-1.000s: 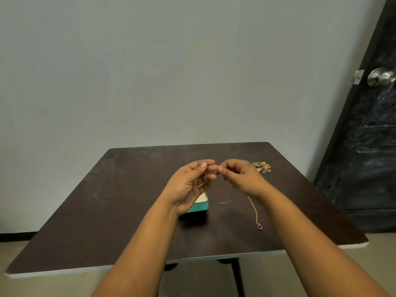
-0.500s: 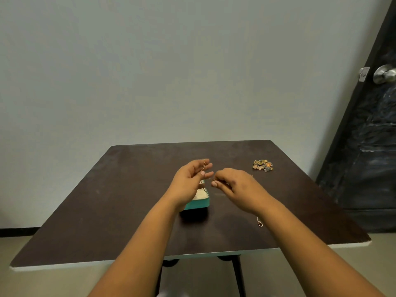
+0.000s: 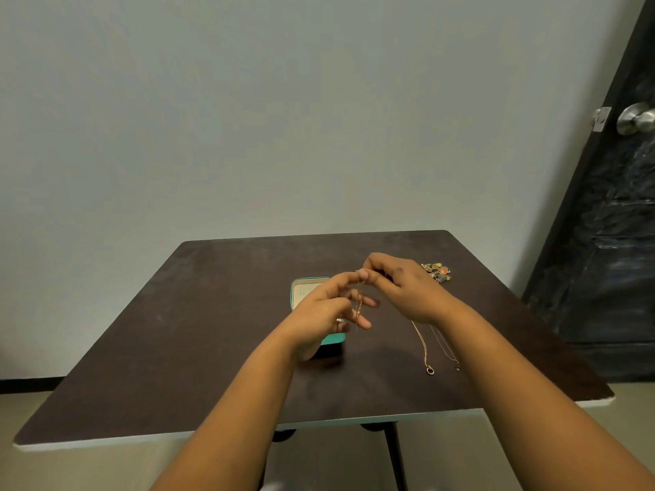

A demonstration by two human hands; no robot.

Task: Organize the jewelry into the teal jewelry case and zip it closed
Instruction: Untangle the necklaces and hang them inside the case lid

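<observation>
The teal jewelry case (image 3: 307,288) lies open on the dark table (image 3: 198,334), its pale lining showing; my left hand (image 3: 329,313) covers its near part. A thin gold chain (image 3: 358,306) hangs down in front of that hand's spread fingers. My right hand (image 3: 404,288) pinches the chain's top end just right of the case. Two fine necklaces (image 3: 423,349) lie stretched on the table under my right wrist. A colourful charm cluster (image 3: 437,271) sits further back on the right.
A grey wall stands behind the table. A dark door (image 3: 609,221) with a metal knob (image 3: 636,118) is at the right. The table's white front edge (image 3: 319,425) is close to me.
My right hand has lifted the chain's end higher. My left hand's fingers have opened out over the case, with the chain now hanging in front of them. The two necklaces on the table have come into view.
</observation>
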